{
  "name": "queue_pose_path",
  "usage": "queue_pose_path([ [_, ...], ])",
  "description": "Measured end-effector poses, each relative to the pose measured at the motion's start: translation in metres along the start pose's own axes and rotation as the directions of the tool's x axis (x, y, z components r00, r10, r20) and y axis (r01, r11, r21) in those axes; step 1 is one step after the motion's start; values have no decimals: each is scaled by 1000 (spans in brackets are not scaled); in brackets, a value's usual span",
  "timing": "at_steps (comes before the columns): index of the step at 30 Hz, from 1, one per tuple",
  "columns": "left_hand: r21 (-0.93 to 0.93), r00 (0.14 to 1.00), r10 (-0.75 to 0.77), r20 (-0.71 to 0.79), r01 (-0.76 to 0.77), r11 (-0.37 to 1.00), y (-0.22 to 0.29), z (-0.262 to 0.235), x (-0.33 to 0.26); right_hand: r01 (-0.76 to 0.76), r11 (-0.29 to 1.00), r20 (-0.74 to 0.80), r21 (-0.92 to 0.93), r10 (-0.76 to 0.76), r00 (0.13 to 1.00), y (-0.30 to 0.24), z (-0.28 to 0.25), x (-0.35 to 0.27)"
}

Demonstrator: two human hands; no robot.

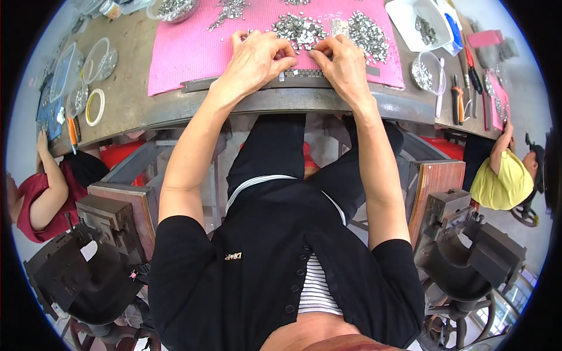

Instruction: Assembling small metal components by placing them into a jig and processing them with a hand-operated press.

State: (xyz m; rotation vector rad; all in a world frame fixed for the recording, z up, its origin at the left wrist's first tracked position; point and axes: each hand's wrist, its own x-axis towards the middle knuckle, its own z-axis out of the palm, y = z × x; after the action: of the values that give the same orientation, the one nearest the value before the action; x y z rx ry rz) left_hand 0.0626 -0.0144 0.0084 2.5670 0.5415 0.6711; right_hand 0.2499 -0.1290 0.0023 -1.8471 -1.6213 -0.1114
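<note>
Left hand [256,57]: palm down over the mat's near edge; fingers curled, thumb and forefinger drawn nearly together. Whether a piece is pinched: cannot tell, too small.
Right hand [348,65]: mirrors the left, fingers bent inward, thumb near forefinger; gap small. Contents: cannot tell, the fingers hide them.
Spacing: fingertips face each other, near but apart.
Row of small metal pieces [307,74]: just below and between the fingertips, along the dark metal bar [202,85] at the bench's near edge; grey and darker segments side by side.
Done, as judged: a short stretch of pieces is lined up between the hands. Parts under the hands not visible, so full length of row uncertain.
Left, as judged: most pieces lie loose; the bar's visible ends carry no clear row.
Dark-and-silver heap [298,29]: just beyond the fingertips, on the pink mat [181,50].
Brighter silver heap [369,40]: on the mat, beyond the right hand.
Far heap [230,11]: toward the mat's far side, left.
Right of mat: white plastic tray [401,22] with some grey pieces; round clear tub [422,76], partly filled; orange-and-black pliers [456,100].
Left of mat: tape roll [94,107] flat on the bench [133,64].
Bench sides: one co-worker in yellow [500,181] at right, one in dark red [50,202] at left.
</note>
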Motion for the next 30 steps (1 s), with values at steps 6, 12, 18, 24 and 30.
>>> queue_pose_path([
  [6, 29, 999, -47, -13, 47, 998, -3, -1, -1, 13, 1000, 7, 17, -13, 1000, -3, -5, -4],
  [12, 90, 999, 9, -46, -5, 996, -7, 3, -2, 161, 980, 9, 117, -164, 986, -23, -13, -20],
  [18, 53, 999, 27, -21, -26, 998, -11, 0, -5, 164, 980, 42, 113, -170, 985, -24, -13, -22],
  [24, 103, 997, 49, -63, -42, 994, -6, 3, -5, 49, 996, -34, -75, -51, 998, -6, -4, -7],
  [30, -35, 986, 88, -145, -94, 995, 15, 8, -14, 8, 988, -52, -153, -17, 998, -6, 4, -2],
])
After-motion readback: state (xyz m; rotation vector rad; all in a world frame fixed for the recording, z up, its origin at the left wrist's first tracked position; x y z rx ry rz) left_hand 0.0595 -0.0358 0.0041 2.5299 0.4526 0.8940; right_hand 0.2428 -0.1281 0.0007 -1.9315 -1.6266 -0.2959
